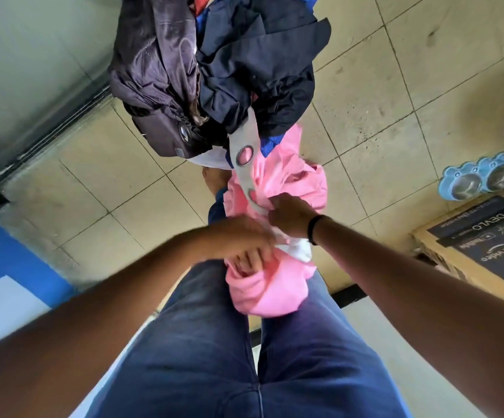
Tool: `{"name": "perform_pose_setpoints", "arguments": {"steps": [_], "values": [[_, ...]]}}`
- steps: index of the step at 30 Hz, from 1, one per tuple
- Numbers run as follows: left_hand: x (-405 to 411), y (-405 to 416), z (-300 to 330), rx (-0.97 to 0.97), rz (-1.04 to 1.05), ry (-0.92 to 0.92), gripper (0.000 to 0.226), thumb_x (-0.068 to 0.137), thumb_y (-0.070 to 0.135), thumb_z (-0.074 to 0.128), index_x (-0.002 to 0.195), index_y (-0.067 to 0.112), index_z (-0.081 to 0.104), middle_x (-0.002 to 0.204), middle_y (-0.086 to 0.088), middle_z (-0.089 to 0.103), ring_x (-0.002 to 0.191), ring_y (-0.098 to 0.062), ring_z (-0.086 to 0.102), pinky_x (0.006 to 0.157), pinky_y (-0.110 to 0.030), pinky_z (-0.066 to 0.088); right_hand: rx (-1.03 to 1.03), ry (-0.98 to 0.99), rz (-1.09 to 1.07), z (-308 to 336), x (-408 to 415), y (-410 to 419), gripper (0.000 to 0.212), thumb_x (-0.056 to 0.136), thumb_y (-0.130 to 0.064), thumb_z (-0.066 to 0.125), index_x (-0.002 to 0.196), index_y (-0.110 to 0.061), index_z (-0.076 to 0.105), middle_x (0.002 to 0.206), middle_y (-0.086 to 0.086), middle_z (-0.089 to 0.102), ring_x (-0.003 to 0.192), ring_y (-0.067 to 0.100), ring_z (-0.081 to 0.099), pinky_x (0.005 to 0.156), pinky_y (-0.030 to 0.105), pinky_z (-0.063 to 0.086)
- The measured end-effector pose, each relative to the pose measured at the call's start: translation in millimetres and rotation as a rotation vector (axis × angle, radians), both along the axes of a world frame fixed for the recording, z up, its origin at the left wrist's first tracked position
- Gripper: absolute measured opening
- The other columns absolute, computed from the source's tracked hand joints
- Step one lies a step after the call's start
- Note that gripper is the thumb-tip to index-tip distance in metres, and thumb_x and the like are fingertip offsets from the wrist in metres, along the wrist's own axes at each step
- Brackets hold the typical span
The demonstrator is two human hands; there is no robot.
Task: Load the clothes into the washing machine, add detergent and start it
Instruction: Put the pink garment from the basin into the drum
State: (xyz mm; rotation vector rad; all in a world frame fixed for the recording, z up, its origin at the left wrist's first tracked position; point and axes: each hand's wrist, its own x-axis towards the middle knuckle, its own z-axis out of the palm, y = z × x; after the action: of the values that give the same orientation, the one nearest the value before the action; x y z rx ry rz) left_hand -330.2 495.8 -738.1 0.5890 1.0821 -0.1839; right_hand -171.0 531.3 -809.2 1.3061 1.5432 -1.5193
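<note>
A heap of dark clothes (214, 73), brown and navy, lies on the tiled floor ahead of me. A pink cloth (278, 285) with a grey band of metal eyelets (244, 155) trails from the heap to my knees. My left hand (241, 242) grips a bunched fold of the pink cloth from below. My right hand (290, 215), a black band on its wrist, pinches the cloth's grey-white edge just above. No washing machine or detergent is in view.
My legs in blue jeans (214, 342) fill the lower middle. A cardboard box (480, 242) lies at the right, with a blue double pet bowl (480, 179) behind it. A wall and floor track (51, 128) run along the left. A blue and white surface (12, 276) is at lower left.
</note>
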Motion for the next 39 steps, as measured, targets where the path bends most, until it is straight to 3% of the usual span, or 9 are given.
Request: {"name": "perform_pose_setpoints", "arguments": {"steps": [4,7,12,15,19,24,28,36,39], "values": [[-32,9,-38,0.369,0.286,0.657,0.041,0.091,0.060,0.059,0.088,0.019,0.062,0.087,0.000,0.064,0.086,-0.025,0.059,0.072,-0.033,0.040,-0.015,0.267,0.194,61,-23,-3,0.033,0.098,-0.043,0.054,0.097,-0.013,0.067,0.100,0.011,0.070,0.092,0.028,0.061,0.075,0.029,0.041],[-32,15,-60,0.076,0.314,0.639,0.078,0.076,0.052,0.079,0.135,0.016,0.042,0.123,0.005,0.049,0.109,-0.016,0.051,0.085,-0.029,0.040,-0.105,0.435,0.377,97,-34,-8,0.023,0.099,-0.028,0.053,0.103,-0.010,0.068,0.097,0.009,0.070,0.093,0.029,0.060,0.078,0.031,0.042],[-7,14,-73,0.119,0.174,0.697,0.056,0.079,0.031,0.062,0.127,0.004,0.056,0.125,-0.020,0.064,0.112,-0.038,0.062,0.085,-0.036,0.048,-0.380,0.454,0.576,118,-32,10,0.021,0.085,-0.020,0.063,0.095,-0.001,0.067,0.076,0.008,0.063,0.070,0.025,0.055,0.063,0.031,0.047],[21,5,-47,0.365,0.036,0.566,0.029,0.094,0.016,0.055,0.120,0.006,0.062,0.117,-0.019,0.068,0.104,-0.036,0.064,0.075,-0.027,0.043,-0.375,0.325,0.431,96,-14,38,0.034,0.079,-0.028,0.060,0.096,-0.001,0.070,0.090,0.019,0.071,0.080,0.034,0.065,0.078,0.048,0.056],[54,-7,-4,0.342,0.044,0.401,0.029,0.097,0.014,0.049,0.121,0.015,0.065,0.090,-0.010,0.070,0.064,-0.017,0.056,0.053,-0.024,0.038,0.324,-0.012,0.164,39,12,66,0.031,0.092,-0.027,0.047,0.106,-0.006,0.066,0.112,0.020,0.067,0.101,0.035,0.062,0.086,0.038,0.050],[64,-20,51,0.309,0.134,-0.079,0.051,0.090,0.020,0.044,0.136,0.038,0.057,0.122,-0.003,0.071,0.100,-0.021,0.071,0.085,-0.039,0.060,-0.016,-0.307,-0.239,-44,32,47,0.105,0.076,-0.069,0.063,0.153,-0.012,0.022,0.147,0.016,0.046,0.130,0.035,0.048,0.103,0.041,0.044],[46,-7,82,0.140,0.243,-0.394,0.014,0.078,0.019,0.059,0.073,0.028,0.067,0.065,0.010,0.053,0.064,-0.008,0.048,0.062,-0.022,0.039,-0.179,-0.371,-0.195,-68,35,29,0.084,0.079,-0.044,0.079,0.142,-0.002,0.043,0.134,0.015,0.055,0.113,0.031,0.056,0.095,0.035,0.048],[-61,-46,0,0.216,0.380,0.789,0.037,0.093,0.025,0.063,0.059,0.012,0.059,0.046,0.006,0.055,0.058,-0.024,0.047,0.051,-0.029,0.029,0.210,-0.222,0.074,-15,18,12,0.033,0.098,-0.025,0.046,0.122,-0.006,0.057,0.121,0.022,0.063,0.109,0.038,0.061,0.089,0.040,0.051],[-98,-75,-23,0.285,0.201,1.006,0.025,0.097,0.019,0.058,0.085,-0.001,0.066,0.081,-0.024,0.068,0.080,-0.039,0.063,0.061,-0.035,0.037,0.382,-0.093,0.249,25,5,0,0.035,0.100,-0.031,0.042,0.125,-0.008,0.052,0.112,0.022,0.065,0.102,0.040,0.061,0.081,0.039,0.045]]}}
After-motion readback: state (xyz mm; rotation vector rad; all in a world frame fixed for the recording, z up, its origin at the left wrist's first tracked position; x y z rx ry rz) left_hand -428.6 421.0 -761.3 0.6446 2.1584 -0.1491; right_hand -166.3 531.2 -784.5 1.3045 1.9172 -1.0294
